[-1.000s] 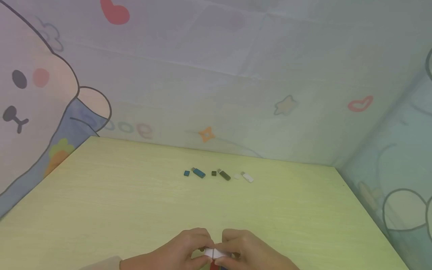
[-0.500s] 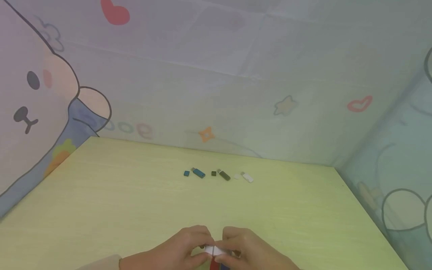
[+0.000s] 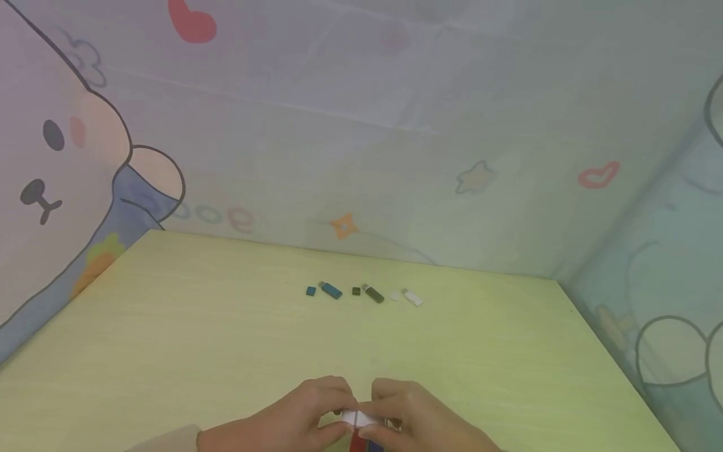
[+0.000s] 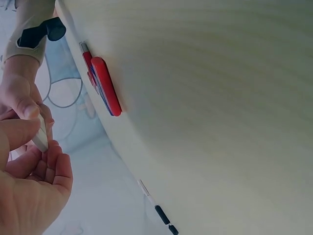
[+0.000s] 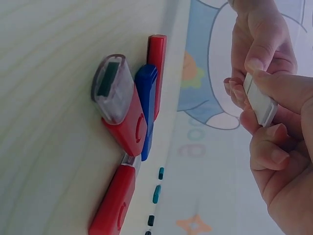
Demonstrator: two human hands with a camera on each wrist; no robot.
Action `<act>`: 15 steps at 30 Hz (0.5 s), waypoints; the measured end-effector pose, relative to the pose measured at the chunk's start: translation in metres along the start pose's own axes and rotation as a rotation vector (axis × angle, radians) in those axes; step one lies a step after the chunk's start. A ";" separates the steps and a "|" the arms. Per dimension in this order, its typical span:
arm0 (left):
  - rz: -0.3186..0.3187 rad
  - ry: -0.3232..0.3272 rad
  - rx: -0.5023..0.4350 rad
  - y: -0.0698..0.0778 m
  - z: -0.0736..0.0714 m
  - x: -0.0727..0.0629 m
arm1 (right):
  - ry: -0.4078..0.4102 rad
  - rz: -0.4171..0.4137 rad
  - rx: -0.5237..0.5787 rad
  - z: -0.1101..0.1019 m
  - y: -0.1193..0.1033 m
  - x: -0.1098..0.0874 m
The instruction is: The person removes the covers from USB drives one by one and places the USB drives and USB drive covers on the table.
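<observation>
Both hands hold one white USB stick near the table's front edge, a thin seam showing across it. My left hand pinches one end between thumb and fingers. The other end is pinched by my right hand, as the right wrist view shows, where the stick hangs tilted between both thumbs. Fingers hide parts of it. Below the hands lie red and blue pieces: a red USB stick with a clear end, a blue one, another red piece and a red stick in front.
Across the table's far part runs a row: a blue USB stick with its blue cap, a black stick with its cap, and a white stick with its cap. A printed cloth hangs behind.
</observation>
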State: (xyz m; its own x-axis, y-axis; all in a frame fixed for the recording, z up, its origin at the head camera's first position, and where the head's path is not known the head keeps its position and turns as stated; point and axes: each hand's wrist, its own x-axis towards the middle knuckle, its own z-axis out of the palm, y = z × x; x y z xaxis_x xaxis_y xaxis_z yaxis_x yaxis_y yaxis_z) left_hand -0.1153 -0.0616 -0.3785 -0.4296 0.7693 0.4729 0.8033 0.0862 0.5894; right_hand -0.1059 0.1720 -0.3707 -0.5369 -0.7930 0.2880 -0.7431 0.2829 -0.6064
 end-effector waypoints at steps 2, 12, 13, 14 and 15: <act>0.008 0.002 0.012 -0.001 0.000 0.000 | 0.003 0.012 -0.001 0.000 0.000 0.000; 0.059 0.059 0.054 -0.003 -0.011 -0.005 | 0.004 0.031 0.016 -0.011 0.001 -0.001; 0.032 0.057 0.037 -0.002 -0.012 -0.004 | 0.012 0.007 -0.019 -0.012 0.001 0.000; 0.007 0.057 0.022 -0.001 -0.014 -0.004 | 0.023 -0.007 -0.049 -0.014 0.002 0.002; -0.015 0.060 0.012 -0.001 -0.016 -0.003 | 0.031 -0.019 -0.071 -0.015 0.003 0.003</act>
State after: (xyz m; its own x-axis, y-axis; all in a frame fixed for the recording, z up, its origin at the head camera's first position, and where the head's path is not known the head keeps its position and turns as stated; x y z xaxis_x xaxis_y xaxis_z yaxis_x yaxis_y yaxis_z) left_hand -0.1211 -0.0740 -0.3702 -0.4649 0.7289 0.5025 0.8015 0.1053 0.5887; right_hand -0.1160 0.1784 -0.3602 -0.5336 -0.7818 0.3225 -0.7791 0.3061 -0.5471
